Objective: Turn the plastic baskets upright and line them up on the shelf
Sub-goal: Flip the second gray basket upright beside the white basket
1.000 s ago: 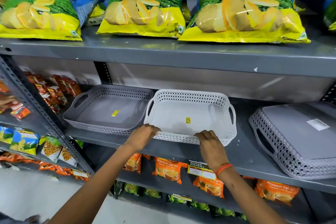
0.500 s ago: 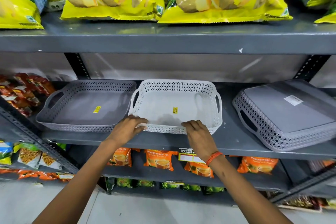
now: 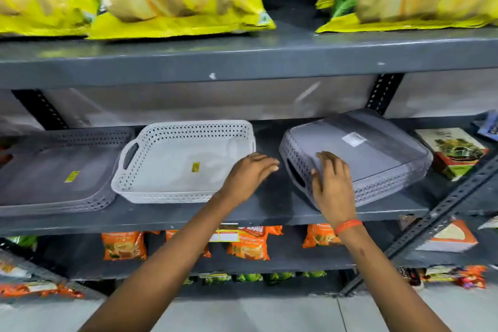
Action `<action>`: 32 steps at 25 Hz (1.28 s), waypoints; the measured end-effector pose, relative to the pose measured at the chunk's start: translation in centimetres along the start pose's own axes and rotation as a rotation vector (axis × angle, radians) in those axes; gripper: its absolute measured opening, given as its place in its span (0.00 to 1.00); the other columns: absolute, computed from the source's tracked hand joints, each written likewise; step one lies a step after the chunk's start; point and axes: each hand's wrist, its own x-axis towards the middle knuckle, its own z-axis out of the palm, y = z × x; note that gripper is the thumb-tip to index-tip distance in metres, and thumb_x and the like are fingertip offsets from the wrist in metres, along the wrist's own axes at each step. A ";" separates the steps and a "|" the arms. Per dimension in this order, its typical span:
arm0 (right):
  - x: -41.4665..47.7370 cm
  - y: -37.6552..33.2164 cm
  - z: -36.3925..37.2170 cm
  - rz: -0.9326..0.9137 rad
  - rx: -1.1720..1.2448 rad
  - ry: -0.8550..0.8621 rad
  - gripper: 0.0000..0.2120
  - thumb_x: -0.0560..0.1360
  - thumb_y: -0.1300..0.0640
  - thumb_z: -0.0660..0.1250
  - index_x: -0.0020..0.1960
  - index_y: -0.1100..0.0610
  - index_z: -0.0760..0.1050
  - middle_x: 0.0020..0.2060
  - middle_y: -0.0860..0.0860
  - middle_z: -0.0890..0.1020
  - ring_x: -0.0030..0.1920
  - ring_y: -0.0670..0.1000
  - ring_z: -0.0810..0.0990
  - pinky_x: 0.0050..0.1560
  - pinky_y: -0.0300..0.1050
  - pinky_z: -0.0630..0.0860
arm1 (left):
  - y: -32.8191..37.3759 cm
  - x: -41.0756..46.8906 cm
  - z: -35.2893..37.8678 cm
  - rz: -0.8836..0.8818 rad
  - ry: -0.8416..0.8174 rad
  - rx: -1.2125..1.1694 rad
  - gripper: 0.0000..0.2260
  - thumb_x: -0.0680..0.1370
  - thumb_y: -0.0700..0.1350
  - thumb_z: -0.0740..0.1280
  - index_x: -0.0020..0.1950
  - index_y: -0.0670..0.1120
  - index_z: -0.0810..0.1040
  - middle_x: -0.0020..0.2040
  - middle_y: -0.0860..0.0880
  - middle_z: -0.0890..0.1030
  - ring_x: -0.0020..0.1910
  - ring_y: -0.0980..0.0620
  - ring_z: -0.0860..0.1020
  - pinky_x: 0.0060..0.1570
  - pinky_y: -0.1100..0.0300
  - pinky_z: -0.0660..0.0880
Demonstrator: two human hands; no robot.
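Three perforated plastic baskets sit on the grey middle shelf (image 3: pixel 269 210). A grey basket (image 3: pixel 54 178) stands upright at the left, and a white basket (image 3: pixel 175 162) stands upright beside it. At the right, a third grey basket (image 3: pixel 377 151) lies upside down and skewed, its flat bottom with a white label facing up. My right hand (image 3: pixel 332 183) rests flat on that basket's near left corner, fingers spread. My left hand (image 3: pixel 248 175) hovers with its fingers apart over the gap between the white basket and the overturned one, holding nothing.
Yellow chip bags (image 3: pixel 175 0) fill the shelf above. Orange packets (image 3: pixel 250 244) line the shelf below. A printed box (image 3: pixel 452 151) lies right of the overturned basket. A slotted diagonal brace (image 3: pixel 431 218) crosses the lower right.
Both hands let go of the white basket's front rim and moved right. My right hand now lies on the overturned grey basket. My view has swung right.
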 end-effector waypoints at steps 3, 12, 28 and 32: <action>-0.3 5.9 -1.2 0.249 -0.019 0.041 0.28 0.74 0.46 0.51 0.65 0.65 0.67 0.66 0.68 0.67 0.67 0.69 0.64 0.68 0.62 0.61 | 2.4 3.0 5.0 -0.092 -0.183 0.080 0.11 0.78 0.45 0.63 0.54 0.41 0.79 0.54 0.40 0.83 0.53 0.41 0.81 0.52 0.48 0.78; 1.3 12.4 -2.5 0.809 0.518 0.126 0.28 0.79 0.55 0.58 0.73 0.65 0.52 0.73 0.68 0.53 0.72 0.67 0.54 0.71 0.59 0.58 | 2.1 3.7 9.8 -0.003 -0.318 0.163 0.11 0.77 0.46 0.64 0.55 0.41 0.76 0.57 0.42 0.80 0.60 0.43 0.77 0.56 0.46 0.76; 4.9 13.4 0.8 0.274 0.363 -0.057 0.22 0.79 0.64 0.56 0.72 0.63 0.58 0.72 0.61 0.64 0.72 0.60 0.62 0.72 0.53 0.61 | 6.2 5.6 4.4 -0.244 0.236 -0.489 0.16 0.80 0.56 0.48 0.52 0.46 0.68 0.52 0.47 0.82 0.46 0.51 0.83 0.48 0.50 0.80; 5.2 14.0 2.9 0.009 0.104 -0.441 0.19 0.79 0.60 0.56 0.69 0.66 0.63 0.70 0.62 0.67 0.72 0.59 0.63 0.74 0.51 0.58 | 6.0 7.9 3.4 -0.451 0.259 -0.714 0.10 0.83 0.44 0.50 0.45 0.48 0.68 0.39 0.48 0.79 0.33 0.59 0.81 0.37 0.58 0.74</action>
